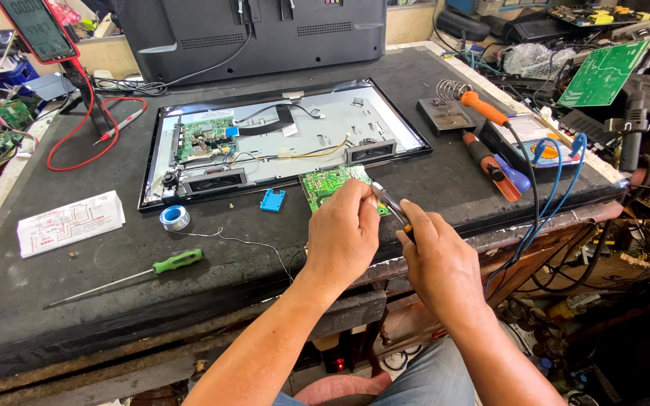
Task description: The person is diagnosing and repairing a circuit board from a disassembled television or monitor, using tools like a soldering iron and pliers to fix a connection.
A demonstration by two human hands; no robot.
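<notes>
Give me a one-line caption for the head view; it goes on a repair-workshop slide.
Left hand steadies a green circuit board while right hand works tweezers on it.

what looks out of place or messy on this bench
The opened flat-panel screen lies face down and askew, its back cover off and boards bare. A loose strand from the solder spool trails across the bench. Both hands hold a small tool over the green circuit board.

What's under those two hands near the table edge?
A small green circuit board lies on the black table, partly covered by the left hand. The right hand holds tweezers. The board's covered part is hidden.
</notes>
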